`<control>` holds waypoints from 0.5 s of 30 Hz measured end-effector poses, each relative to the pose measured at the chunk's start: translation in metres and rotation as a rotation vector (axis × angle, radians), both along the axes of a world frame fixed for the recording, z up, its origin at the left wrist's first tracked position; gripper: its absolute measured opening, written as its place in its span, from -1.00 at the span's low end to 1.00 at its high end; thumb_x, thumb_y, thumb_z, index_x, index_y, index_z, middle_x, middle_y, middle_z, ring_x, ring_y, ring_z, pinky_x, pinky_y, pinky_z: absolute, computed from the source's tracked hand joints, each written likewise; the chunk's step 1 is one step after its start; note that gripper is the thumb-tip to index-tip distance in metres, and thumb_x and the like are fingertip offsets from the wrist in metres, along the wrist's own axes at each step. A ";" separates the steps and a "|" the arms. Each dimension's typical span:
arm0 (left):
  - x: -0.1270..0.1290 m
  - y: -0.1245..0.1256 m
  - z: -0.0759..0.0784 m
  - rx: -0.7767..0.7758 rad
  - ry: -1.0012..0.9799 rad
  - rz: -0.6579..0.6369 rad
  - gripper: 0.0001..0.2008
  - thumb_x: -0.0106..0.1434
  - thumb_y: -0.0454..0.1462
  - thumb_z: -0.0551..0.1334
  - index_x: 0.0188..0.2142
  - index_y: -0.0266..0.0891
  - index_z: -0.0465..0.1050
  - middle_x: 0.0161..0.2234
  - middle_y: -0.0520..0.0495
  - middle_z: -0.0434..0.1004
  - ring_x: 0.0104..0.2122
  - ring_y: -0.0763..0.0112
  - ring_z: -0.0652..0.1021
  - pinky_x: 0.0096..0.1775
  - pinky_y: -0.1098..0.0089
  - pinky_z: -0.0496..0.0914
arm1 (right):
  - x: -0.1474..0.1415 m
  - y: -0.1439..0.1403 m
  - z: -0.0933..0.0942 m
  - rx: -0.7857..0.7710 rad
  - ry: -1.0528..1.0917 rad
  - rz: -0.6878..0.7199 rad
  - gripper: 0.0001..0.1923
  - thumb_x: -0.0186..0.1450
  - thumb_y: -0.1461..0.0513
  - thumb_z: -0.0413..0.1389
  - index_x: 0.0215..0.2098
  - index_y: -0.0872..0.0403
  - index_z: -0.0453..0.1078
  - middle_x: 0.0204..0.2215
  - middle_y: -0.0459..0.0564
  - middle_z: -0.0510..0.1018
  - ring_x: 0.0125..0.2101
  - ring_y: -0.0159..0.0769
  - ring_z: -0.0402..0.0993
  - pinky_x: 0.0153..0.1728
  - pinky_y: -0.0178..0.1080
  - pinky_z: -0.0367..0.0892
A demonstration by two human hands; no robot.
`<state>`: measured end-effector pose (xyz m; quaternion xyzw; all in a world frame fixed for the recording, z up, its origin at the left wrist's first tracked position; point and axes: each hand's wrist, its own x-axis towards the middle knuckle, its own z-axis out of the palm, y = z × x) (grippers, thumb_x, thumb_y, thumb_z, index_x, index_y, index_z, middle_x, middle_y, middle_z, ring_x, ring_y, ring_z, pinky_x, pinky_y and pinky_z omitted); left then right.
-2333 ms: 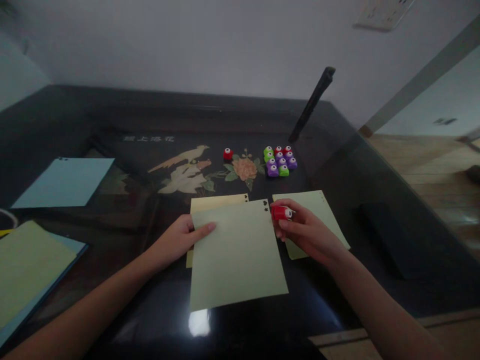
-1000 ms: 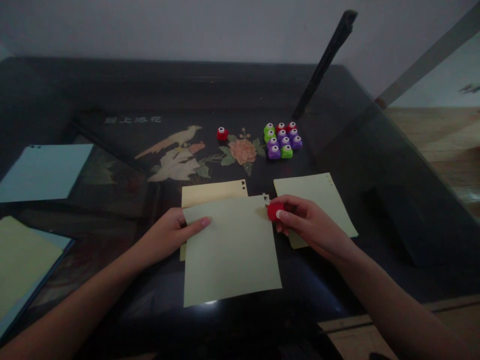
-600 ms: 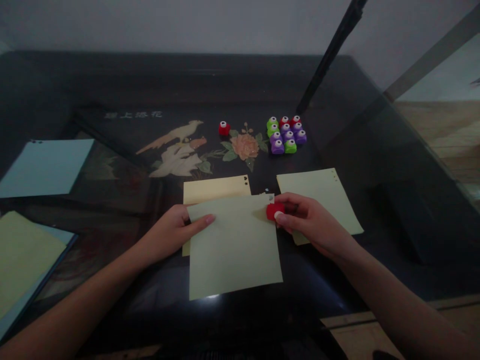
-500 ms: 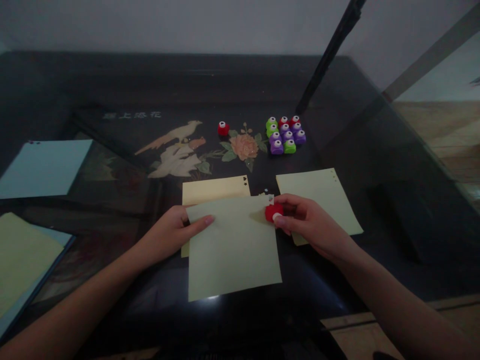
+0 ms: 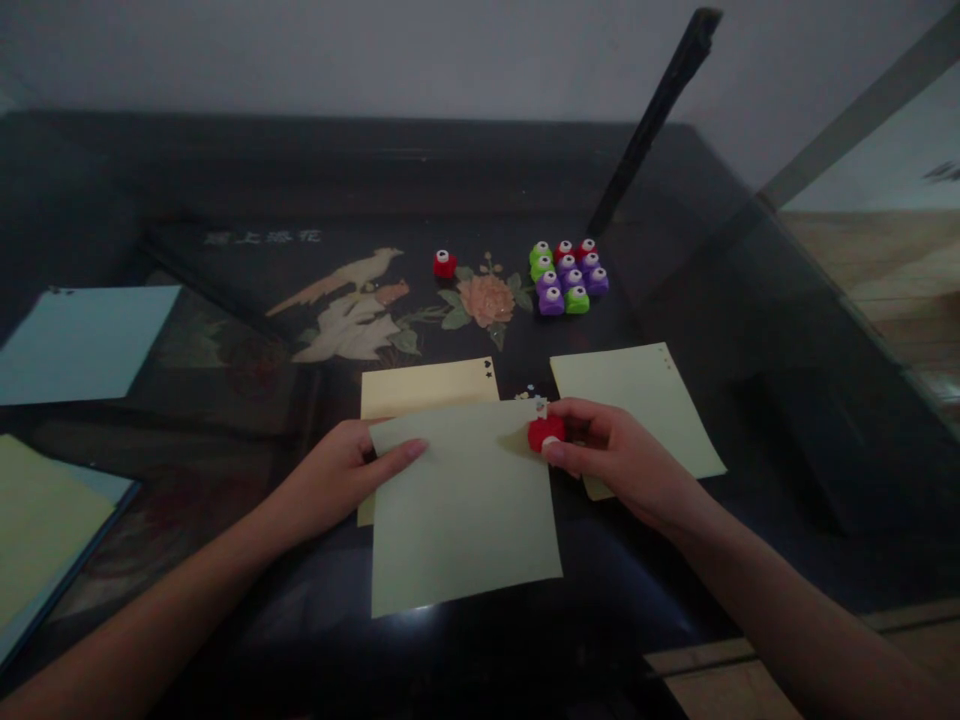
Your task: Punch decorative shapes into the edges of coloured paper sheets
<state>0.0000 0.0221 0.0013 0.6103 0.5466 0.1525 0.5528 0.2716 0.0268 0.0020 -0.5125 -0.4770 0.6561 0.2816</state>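
My right hand (image 5: 611, 455) grips a small red paper punch (image 5: 545, 433) set on the top right corner of a pale green paper sheet (image 5: 461, 510), thumb on the punch. At that sheet's upper left edge, my left hand (image 5: 341, 478) pinches the paper and holds it. Tiny paper bits (image 5: 531, 392) lie on the dark table just beyond the corner. Under the green sheet lies a yellow sheet (image 5: 424, 388) with small shapes cut in its top right corner.
Another pale green sheet (image 5: 637, 395) lies right of my right hand. A cluster of several green, purple and red punches (image 5: 567, 277) and a lone red punch (image 5: 444, 264) sit farther back. A blue sheet (image 5: 82, 343) and stacked papers (image 5: 41, 520) lie left. A dark bar (image 5: 649, 120) leans at back.
The red punch went from beside the sheet's corner onto the corner, and my right thumb now presses it. Paper bits have appeared beyond the corner. My left hand keeps its hold.
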 end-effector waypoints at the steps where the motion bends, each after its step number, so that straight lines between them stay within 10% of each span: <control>1: 0.000 0.000 0.000 0.005 -0.003 -0.002 -0.73 0.25 -0.12 0.15 -0.41 -0.26 0.50 -0.47 0.00 0.59 -0.50 0.40 0.53 -0.49 0.49 0.39 | 0.000 0.000 0.000 -0.002 0.006 0.000 -0.74 0.06 0.16 0.31 -0.29 0.05 0.47 -0.34 -0.07 0.59 -0.40 -0.39 0.47 -0.36 -0.31 0.34; 15: 0.000 -0.001 0.002 0.011 0.005 -0.019 -0.74 0.25 -0.15 0.14 -0.40 -0.26 0.51 -0.47 -0.02 0.61 -0.49 0.39 0.55 -0.48 0.49 0.41 | -0.001 -0.001 0.002 -0.014 0.008 -0.017 -0.75 0.06 0.18 0.31 -0.30 0.05 0.46 -0.39 -0.11 0.58 -0.45 -0.43 0.44 -0.39 -0.33 0.32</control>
